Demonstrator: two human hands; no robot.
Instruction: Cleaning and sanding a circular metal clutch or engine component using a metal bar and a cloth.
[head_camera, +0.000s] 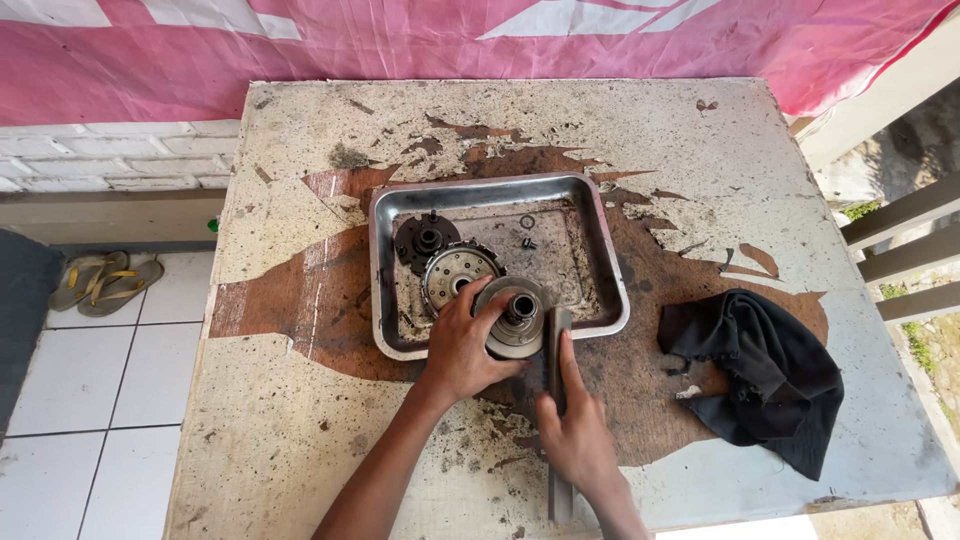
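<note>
A shallow metal tray (601, 240) sits in the middle of a worn table (700, 150). My left hand (462, 345) grips a round grey metal drum part (524, 322) at the tray's near edge. My right hand (577, 432) holds a long flat grey metal bar (558, 340) whose far end rests against the drum's right side. Inside the tray lie a toothed round metal disc (452, 270), a dark round plate (424, 240), a small ring (527, 221) and a small bolt (528, 242).
A crumpled black cloth (770, 370) lies on the table's right side. A pink sheet (400, 40) hangs behind the table. A pair of sandals (105, 281) rests on the white tiled floor at left. Pale railing slats (905, 250) stand at right.
</note>
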